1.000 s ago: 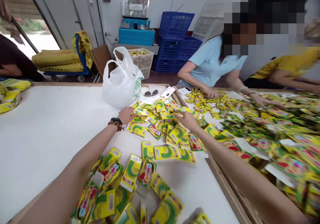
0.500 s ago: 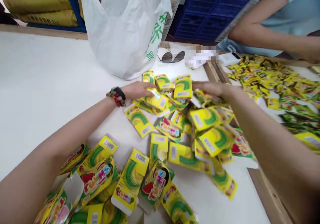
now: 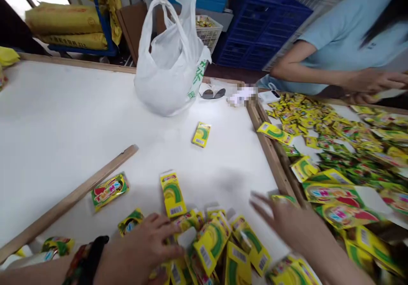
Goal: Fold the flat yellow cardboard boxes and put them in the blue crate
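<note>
My left hand (image 3: 143, 244) rests against the left side of a heap of small yellow and green cartons (image 3: 212, 242), fingers apart and not closed round any box. Some cartons beneath it are hidden. To the right of the heap, my right hand (image 3: 283, 219) is slightly blurred, its fingers stretched out over the white table (image 3: 229, 170); nothing is in it. A carton with a banana-like print (image 3: 172, 193) lies just beyond the heap. A TWINS carton (image 3: 110, 190) lies farther left, and a single carton (image 3: 201, 134) sits near the middle of the table.
A white plastic bag (image 3: 168, 72) stands at the back beside sunglasses (image 3: 213, 94). Wooden strips (image 3: 270, 153) divide off the right side, where yellow and green packets (image 3: 306, 115) and more cartons lie. A co-worker in a blue shirt (image 3: 347, 30) handles something there. Blue crates (image 3: 251, 30) are stacked behind.
Both my hands have come back from the far side towards me. Cartons that lay spread near the bag are now heaped close by. My view has tilted up and shows more of the table.
</note>
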Available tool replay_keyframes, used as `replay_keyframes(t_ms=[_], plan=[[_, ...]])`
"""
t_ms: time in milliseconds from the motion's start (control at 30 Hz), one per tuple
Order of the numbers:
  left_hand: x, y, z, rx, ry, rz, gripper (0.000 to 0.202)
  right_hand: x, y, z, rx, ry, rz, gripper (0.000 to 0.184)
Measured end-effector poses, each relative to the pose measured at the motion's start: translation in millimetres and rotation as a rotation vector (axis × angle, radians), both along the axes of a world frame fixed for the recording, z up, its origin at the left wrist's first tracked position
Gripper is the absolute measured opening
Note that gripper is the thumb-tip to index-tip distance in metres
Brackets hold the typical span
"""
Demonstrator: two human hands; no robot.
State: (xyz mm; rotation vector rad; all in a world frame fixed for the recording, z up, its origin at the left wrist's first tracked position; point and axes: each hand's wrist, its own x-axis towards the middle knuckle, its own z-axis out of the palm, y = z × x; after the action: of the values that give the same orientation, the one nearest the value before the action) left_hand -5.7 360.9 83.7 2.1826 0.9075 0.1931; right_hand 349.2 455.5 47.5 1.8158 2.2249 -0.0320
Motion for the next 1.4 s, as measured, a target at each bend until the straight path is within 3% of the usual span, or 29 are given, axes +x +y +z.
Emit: replay_keyframes(t_ms=[33, 100, 167, 200, 300, 333, 400, 500, 600, 733, 800, 867, 933, 1000, 1100, 1167, 1267, 1400], plan=[[2, 11, 3.4, 0.033, -0.013, 0.048, 0.041, 1, 41, 6.2, -0.021, -0.07, -0.044, 0.046], [14, 52, -1.3, 0.122, -0.018, 0.144, 0.033, 7, 124, 14.1, 0.091, -0.085, -0.09, 0.062], [32, 111, -20.7, 0.237, 0.052, 0.195, 0.047, 15, 188, 14.7, 0.112, -0.1, -0.17, 0.073], [42, 142, -34.3, 0.282, 0.103, 0.253, 0.053, 19, 208, 12.5, 0.099, -0.097, -0.198, 0.068], [62, 216, -77.3, 0.304, 0.209, 0.39, 0.059, 17, 217, -1.7, 0.083, -0.062, -0.197, 0.052], [65, 228, -89.1, 0.287, 0.225, 0.357, 0.054, 12, 206, -8.9, 0.091, -0.051, -0.171, 0.052], [69, 230, -105.9, 0.267, 0.2, 0.243, 0.049, -7, 174, -26.6, 0.103, 0.06, -0.089, 0.056], [73, 183, -112.3, 0.163, 0.078, 0.013, 0.047, -47, 113, -55.7, 0.038, 0.384, 0.066, 0.059], [72, 105, -94.8, 0.06, -0.007, -0.132, 0.039, -81, 45, -70.3, -0.047, 0.511, 0.163, 0.052], [51, 8, -44.5, 0.067, -0.077, -0.246, 0.028, -93, -57, -52.8, -0.156, 0.681, 0.165, 0.048], [26, -22, -23.8, 0.104, -0.109, -0.106, 0.032, -89, -107, -37.0, -0.222, 0.802, 0.097, 0.046], [-8, -34, -18.4, 0.224, -0.037, 0.267, 0.039, -85, -148, -23.1, -0.251, 0.88, 0.037, 0.045], [-42, -31, -29.6, 0.34, 0.179, 0.615, 0.047, -86, -178, -13.1, -0.228, 0.909, -0.009, 0.046], [-67, -22, -48.7, 0.32, 0.361, 0.701, 0.05, -90, -197, -5.7, -0.17, 0.959, -0.072, 0.048], [-87, -18, -66.9, 0.256, 0.38, 0.525, 0.048, -99, -217, 7.2, -0.072, 1.17, -0.229, 0.046], [-88, -26, -63.6, 0.231, 0.325, 0.442, 0.05, -105, -231, 18.5, -0.06, 1.328, -0.338, 0.044], [-76, -59, -37.6, 0.302, 0.205, 0.386, 0.053, -114, -260, 36.4, -0.04, 1.427, -0.391, 0.039], [-52, -154, 8.5, 0.487, -0.095, 0.139, 0.062, -131, -320, 56.6, 0.081, 1.435, -0.384, 0.034]])
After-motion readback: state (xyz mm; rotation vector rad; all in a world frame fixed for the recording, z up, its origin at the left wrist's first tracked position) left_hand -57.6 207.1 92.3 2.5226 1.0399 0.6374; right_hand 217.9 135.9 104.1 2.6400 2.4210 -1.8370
